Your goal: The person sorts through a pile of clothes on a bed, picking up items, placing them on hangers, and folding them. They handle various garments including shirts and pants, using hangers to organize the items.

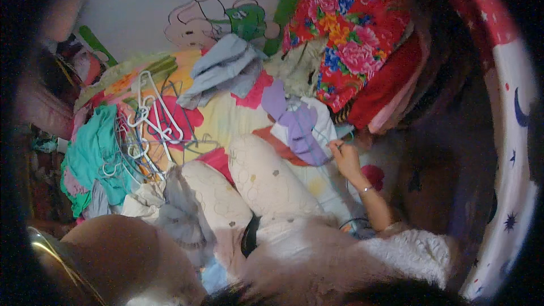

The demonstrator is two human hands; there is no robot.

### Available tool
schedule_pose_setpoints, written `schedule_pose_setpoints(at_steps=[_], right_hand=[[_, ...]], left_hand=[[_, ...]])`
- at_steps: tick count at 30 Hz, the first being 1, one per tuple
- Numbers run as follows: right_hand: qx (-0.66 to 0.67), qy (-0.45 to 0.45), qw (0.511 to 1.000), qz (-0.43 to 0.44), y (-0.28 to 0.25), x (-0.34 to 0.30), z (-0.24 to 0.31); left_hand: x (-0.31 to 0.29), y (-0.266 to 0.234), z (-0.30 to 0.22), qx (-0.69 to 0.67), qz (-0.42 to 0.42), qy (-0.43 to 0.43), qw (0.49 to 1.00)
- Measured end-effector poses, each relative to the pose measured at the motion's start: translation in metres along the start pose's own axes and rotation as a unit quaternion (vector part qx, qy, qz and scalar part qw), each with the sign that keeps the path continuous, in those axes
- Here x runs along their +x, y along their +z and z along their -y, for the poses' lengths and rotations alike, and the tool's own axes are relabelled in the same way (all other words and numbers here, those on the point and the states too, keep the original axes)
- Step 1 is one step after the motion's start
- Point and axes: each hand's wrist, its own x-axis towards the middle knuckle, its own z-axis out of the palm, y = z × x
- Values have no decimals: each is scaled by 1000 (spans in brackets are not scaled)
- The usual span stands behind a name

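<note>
My right hand [342,151] comes in from the lower right with its fingers pinched together at the edge of a purple and white garment [300,127]. Thin pale-blue lines cross that garment, perhaps a hanger; I cannot tell. A bracelet sits on the right wrist. My left hand is not in view. My legs in pale patterned trousers [266,178] stretch out over the clothes. To the left lies a tangle of white and grey hangers [148,114]. A grey-blue folded garment [224,68] rests on the pile beyond my knees.
A teal garment [102,150] lies at the left of the heap, with grey cloth [178,218] nearer. At the far right stands a stack under a red floral cloth [360,39]. A white edge with stars and moons [513,107] curves along the right, and a wall with cartoon figures [246,20] is behind.
</note>
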Motion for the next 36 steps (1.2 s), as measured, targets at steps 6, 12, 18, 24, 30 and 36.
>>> schedule_pose_setpoints(at_steps=[6,12,18,24,30,36], right_hand=[[20,-19,998,-50,-2,0,17],[-64,-114,978,-165,-7,-3,32],[-205,-124,953,-184,40,17,-6],[-250,-42,967,-16,86,31,-15],[-229,-35,973,14,112,32,10],[-47,-46,997,-48,112,59,-29]], left_hand=[[-13,-8,-20,49,-34,14,998],[-14,0,-19,75,-43,-15,996],[-20,6,-39,161,-47,-11,986],[-17,7,-42,225,-48,-23,973],[-20,4,-42,279,-61,-33,958],[-29,0,-48,322,-83,-33,942]])
